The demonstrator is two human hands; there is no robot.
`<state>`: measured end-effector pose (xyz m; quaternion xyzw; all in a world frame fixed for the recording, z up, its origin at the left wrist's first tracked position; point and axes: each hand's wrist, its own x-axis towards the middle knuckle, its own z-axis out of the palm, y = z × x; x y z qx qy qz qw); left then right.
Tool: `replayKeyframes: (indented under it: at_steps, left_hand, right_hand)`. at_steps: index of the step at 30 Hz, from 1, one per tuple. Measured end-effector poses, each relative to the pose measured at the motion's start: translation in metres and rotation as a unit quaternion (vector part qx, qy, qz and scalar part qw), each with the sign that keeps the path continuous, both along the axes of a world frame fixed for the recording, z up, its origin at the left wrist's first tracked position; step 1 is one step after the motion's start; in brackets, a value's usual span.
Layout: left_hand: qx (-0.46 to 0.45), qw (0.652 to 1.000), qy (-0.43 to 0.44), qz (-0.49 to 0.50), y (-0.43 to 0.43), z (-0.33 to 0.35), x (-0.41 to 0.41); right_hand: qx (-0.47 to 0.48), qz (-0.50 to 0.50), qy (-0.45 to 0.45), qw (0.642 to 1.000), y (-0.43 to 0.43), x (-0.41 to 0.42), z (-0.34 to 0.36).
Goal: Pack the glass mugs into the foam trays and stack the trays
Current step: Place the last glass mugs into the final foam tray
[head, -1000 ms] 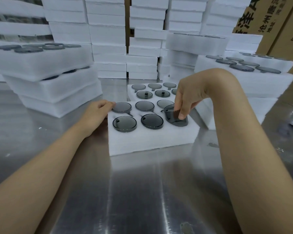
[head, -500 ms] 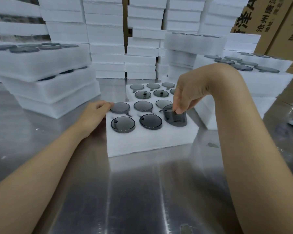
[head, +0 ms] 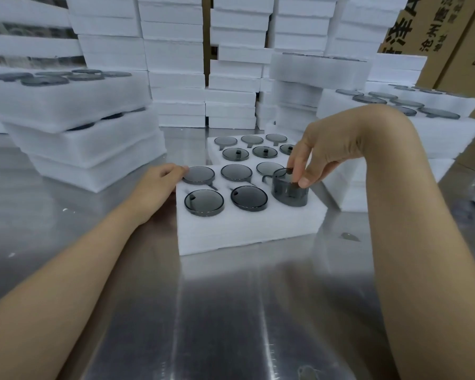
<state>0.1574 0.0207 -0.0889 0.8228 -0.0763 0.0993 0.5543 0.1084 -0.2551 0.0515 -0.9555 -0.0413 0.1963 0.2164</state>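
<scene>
Your right forearm climbs from the lower right, and the wrist folds sharply so that your right hand [head: 321, 157] hangs fingers-down. Thumb and fingertips pinch the rim of a smoky grey round glass mug [head: 290, 194]. The mug stands upright directly under that hand, in the pocket of the white rectangular foam tray [head: 247, 231] nearest your right thumb. Only its base is sunk in the foam; most of its wall shows above, and its handle points away from your palm, toward your left hand.

Your left arm reaches in low from the lower left. Your left hand [head: 159, 185] lies against the tray's side, knuckles up. Its loosely bent fingers rest on the tray's far corner and grasp nothing, with the tips just touching the rim of the nearest seated mug.

Between your two hands, five more grey mugs [head: 204, 202] sit flush in their pockets. Just beyond your right fingertips lies a second filled foam tray [head: 211, 155].

Both trays rest on the shiny steel table [head: 231, 311] beneath your forearms. Stacked filled foam trays [head: 88, 149] rise outside your left hand, more foam stacks [head: 450, 133] lie past your right wrist, and brown cardboard boxes [head: 455, 50] stand above it.
</scene>
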Motion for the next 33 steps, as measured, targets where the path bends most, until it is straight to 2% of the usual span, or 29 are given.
replayKeyframes:
  at_steps: [6, 12, 16, 19, 21, 23, 26, 28, 31, 33]
  left_hand:
    - [0.003, 1.000, 0.004, 0.002, 0.000, -0.001, 0.001]
    - [0.009, 1.000, 0.002, -0.008, 0.001, 0.000, 0.000]
    - [0.009, 1.000, 0.001, -0.011, 0.001, -0.001, 0.000]
    - [0.006, 1.000, 0.003, -0.012, 0.001, -0.001, 0.001]
    - [0.006, 1.000, 0.003, -0.010, 0.000, -0.001, 0.001]
    - [0.007, 1.000, -0.002, -0.010, 0.000, -0.001, 0.001]
    - [0.008, 1.000, -0.003, -0.019, 0.001, -0.001, 0.000]
    - [0.011, 1.000, -0.005, -0.026, 0.001, -0.001, 0.000]
    - [0.009, 1.000, -0.001, -0.023, 0.001, -0.001, 0.000]
    - [0.010, 1.000, 0.000, -0.020, 0.001, -0.001, 0.000]
  right_hand:
    - [-0.072, 0.008, 0.034, 0.997, 0.007, 0.003, -0.008]
    - [-0.034, -0.042, -0.038, 0.998, 0.009, 0.003, 0.001]
    - [-0.061, -0.075, -0.001, 0.995, 0.015, 0.008, -0.006]
    - [-0.119, -0.064, 0.013, 0.991, 0.026, 0.013, -0.018]
    - [-0.214, -0.042, -0.021, 0.976, 0.036, 0.017, -0.026]
    - [-0.252, -0.041, -0.028, 0.967, 0.043, 0.019, -0.030]
    - [-0.141, -0.053, 0.028, 0.988, 0.034, 0.020, -0.027]
    - [-0.055, -0.078, 0.015, 0.995, 0.020, 0.022, -0.025]
    - [-0.037, -0.125, -0.053, 0.990, -0.001, 0.032, -0.031]
    - [-0.035, -0.140, -0.032, 0.989, -0.009, 0.036, -0.040]
